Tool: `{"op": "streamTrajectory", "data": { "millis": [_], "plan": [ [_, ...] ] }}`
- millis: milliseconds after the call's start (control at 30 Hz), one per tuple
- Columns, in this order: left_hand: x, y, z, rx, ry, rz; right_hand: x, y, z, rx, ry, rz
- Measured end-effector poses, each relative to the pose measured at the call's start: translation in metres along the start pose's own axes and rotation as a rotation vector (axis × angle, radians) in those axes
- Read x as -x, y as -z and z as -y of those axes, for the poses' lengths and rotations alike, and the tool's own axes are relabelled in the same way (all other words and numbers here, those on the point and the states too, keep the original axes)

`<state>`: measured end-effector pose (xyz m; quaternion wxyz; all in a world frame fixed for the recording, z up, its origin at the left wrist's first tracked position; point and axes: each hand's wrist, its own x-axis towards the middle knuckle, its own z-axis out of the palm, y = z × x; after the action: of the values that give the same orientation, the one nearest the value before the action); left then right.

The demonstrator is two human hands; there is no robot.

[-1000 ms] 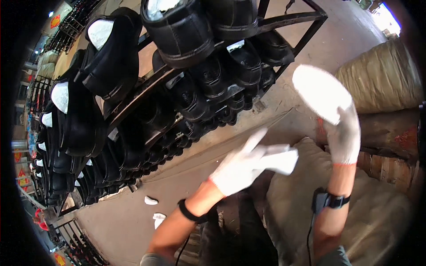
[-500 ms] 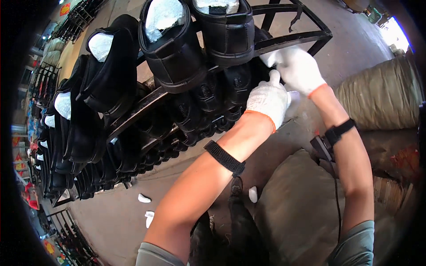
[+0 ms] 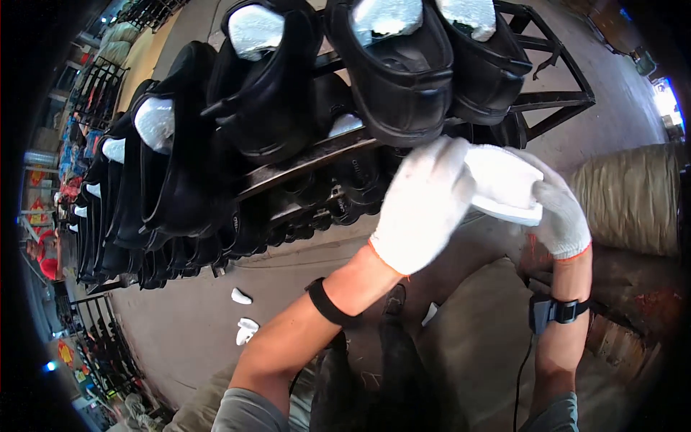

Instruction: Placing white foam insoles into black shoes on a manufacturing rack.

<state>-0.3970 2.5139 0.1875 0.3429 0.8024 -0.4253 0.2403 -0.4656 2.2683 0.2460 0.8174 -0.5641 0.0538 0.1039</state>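
Observation:
In front of the shoe rack, a white foam-like shoe insert (image 3: 504, 180) is held between my gloved hands. My left hand (image 3: 423, 205), somewhat blurred, closes on its left end. The fingers of my right hand (image 3: 563, 210) wrap round the right end, with the thumb along its near side. Just above my left hand is the heel of a black shoe (image 3: 403, 101) with a white filler (image 3: 387, 20) in its opening. To its right, another black shoe (image 3: 484, 75) also has a white filler (image 3: 468, 16).
More black shoes (image 3: 270, 119) stand on the metal rack (image 3: 302, 160), with further rows below. White pieces (image 3: 247, 331) lie on the floor to the left. At the right are a bulky wrapped roll (image 3: 626, 198) and a large sack (image 3: 468, 324).
The shoes appear farther right and closer in view. My hands have moved down and away from under the rack's shoes, and the white insert now shows between them.

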Motion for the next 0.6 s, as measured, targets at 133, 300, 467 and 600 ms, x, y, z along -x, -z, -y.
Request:
{"op": "streamTrajectory", "data": {
  "millis": [133,300,467,600],
  "plan": [
    [0.009,0.007,0.022,-0.324,0.24,0.104,-0.036,-0.005,-0.026,-0.224,-0.016,-0.218],
    [0.038,0.028,0.047,-0.29,0.394,0.271,-0.13,-0.078,-0.064,1.101,0.55,-0.141],
    [0.043,0.013,0.058,-0.181,0.329,0.144,-0.229,-0.068,-0.095,1.403,1.011,-0.237],
    [0.029,0.004,0.065,-0.367,0.292,0.273,-0.167,-0.114,-0.037,1.602,1.054,-0.417]
  ]
}}
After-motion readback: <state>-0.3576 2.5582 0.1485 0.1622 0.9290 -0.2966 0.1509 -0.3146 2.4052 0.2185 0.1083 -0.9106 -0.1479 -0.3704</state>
